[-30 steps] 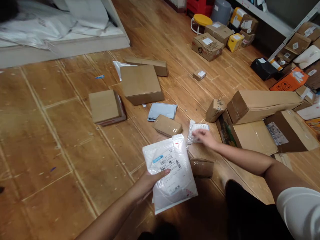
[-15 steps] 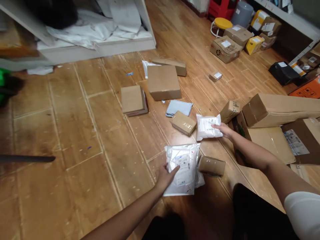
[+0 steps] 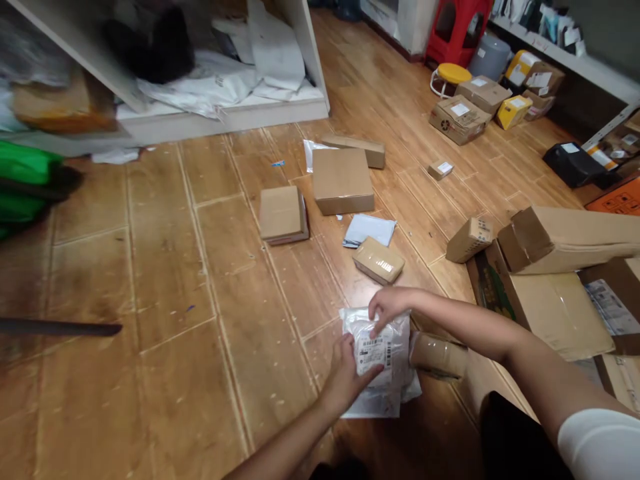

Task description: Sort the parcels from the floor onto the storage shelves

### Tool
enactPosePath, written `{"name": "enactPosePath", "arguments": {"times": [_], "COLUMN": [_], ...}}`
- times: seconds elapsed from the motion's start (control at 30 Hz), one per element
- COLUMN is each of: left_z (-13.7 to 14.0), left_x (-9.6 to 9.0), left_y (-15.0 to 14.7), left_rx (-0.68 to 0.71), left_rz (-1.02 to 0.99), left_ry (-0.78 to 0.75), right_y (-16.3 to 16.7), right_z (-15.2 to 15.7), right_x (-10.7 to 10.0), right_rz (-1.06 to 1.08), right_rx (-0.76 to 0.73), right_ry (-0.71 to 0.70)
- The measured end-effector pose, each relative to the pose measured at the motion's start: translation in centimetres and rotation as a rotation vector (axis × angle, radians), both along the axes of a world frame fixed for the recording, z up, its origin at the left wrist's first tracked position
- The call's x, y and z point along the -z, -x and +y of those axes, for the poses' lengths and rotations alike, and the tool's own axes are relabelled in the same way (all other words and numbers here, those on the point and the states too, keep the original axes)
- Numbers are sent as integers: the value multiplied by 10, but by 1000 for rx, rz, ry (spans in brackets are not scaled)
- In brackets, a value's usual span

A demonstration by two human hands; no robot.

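A small white plastic mailer bag (image 3: 373, 347) with a printed label lies on top of a larger white mailer bag (image 3: 383, 403), low in front of me. My left hand (image 3: 345, 380) grips the small mailer from its left side, with the thumb across the label. Whether those fingers also hold the larger bag cannot be told. My right hand (image 3: 393, 307) reaches over from the right, its bent fingers on the small mailer's upper part. Beside the bags, partly under my right forearm, rests a brown taped box (image 3: 435, 355).
Ahead on the wooden floor lie another taped box (image 3: 379, 260), a grey mailer (image 3: 370, 230) and cardboard boxes (image 3: 343, 180). Larger cartons (image 3: 555, 307) are piled at right. A white shelf unit (image 3: 225, 113) stands at upper left, and a green bag (image 3: 25, 183) at far left.
My right hand has brought the small mailer left and down onto the larger one. My left hand has shifted its hold onto the small mailer. The view has shifted slightly.
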State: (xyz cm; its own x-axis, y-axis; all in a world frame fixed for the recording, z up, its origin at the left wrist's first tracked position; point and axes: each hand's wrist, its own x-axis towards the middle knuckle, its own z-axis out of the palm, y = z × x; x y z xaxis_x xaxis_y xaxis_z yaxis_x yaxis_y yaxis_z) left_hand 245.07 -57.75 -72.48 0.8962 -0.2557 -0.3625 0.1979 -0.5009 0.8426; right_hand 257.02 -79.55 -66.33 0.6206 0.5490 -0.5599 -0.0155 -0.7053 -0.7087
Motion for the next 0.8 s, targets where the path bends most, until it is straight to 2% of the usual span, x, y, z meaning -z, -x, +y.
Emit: {"name": "enactPosePath", "arguments": {"times": [0.03, 0.1, 0.17, 0.23, 0.3, 0.43, 0.53, 0.6, 0.7, 0.77, 0.8], "left_z": [-4, -9, -11, -9, -6, 1, 6, 9, 15, 18, 19], "left_x": [3, 7, 8, 7, 5, -2, -9, -15, -23, -28, -31], "left_y": [8, 18, 20, 17, 13, 9, 10, 11, 11, 9, 6], "left_rx": [-6, -5, 9, 33, 55, 90, 87, 60, 32, 2, -24], "left_rz": [-9, -10, 6, 47, 84, 103, 125, 155, 148, 97, 69], "left_ry": [-30, -31, -16, -20, -24, -24, -46, -60, -45, -5, 20], "right_y": [-12, -43, -75, -101, -117, -125, -124, -122, -115, -106, -99], "right_z": [-9, -31, -52, -65, -68, -56, -49, -50, -66, -86, -97], "right_x": [0, -2, -1, 5, 16, 42, 51, 50, 37, 22, 13], "right_rz": [-106, -331, -460, -463, -432, -434, -435, -443, -516, -615, -657], "right_rx": [165, 486, 623, 570, 476, 359, 309, 302, 355, 474, 578], "right_ry": [35, 215, 448, 568, 583, 629, 625, 600, 571, 523, 442]}}
